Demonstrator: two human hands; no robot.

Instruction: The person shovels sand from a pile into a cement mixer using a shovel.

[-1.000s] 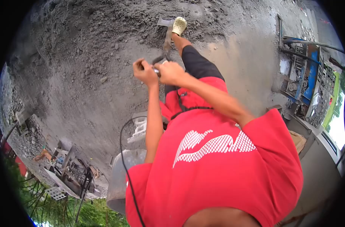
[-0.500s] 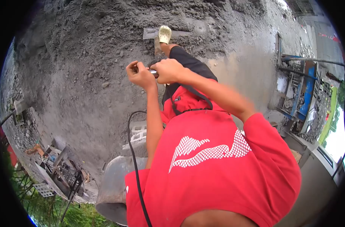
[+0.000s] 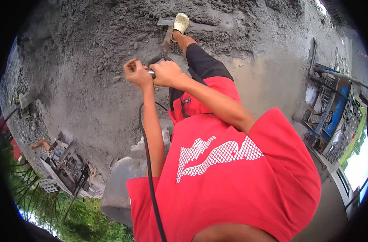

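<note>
A shovel (image 3: 167, 39) stands with its blade on the grey gravelly ground, beside a foot in a cream clog (image 3: 181, 23). Its dark forked handle top reaches up to my hands. My right hand (image 3: 167, 73) is wrapped round the silver crossbar (image 3: 151, 73) of this handle. My left hand (image 3: 138, 74) is closed just left of the bar's end, its fingers curled together; whether they hold anything small is hidden. A black cord (image 3: 146, 153) runs down past my left arm and over the red shirt (image 3: 228, 185).
Loose sand and gravel (image 3: 91, 44) spread ahead. Rusty and blue metal frames (image 3: 333, 105) stand on the right. Hollow blocks (image 3: 165, 139) and a large grey cylinder-like container (image 3: 123, 185) lie near my left side. A scrap pile (image 3: 67, 161) is farther left.
Both hands have shifted leftward with the shovel handle, and more of the shovel's shaft shows. The view has tilted slightly, so the clog sits higher in it.
</note>
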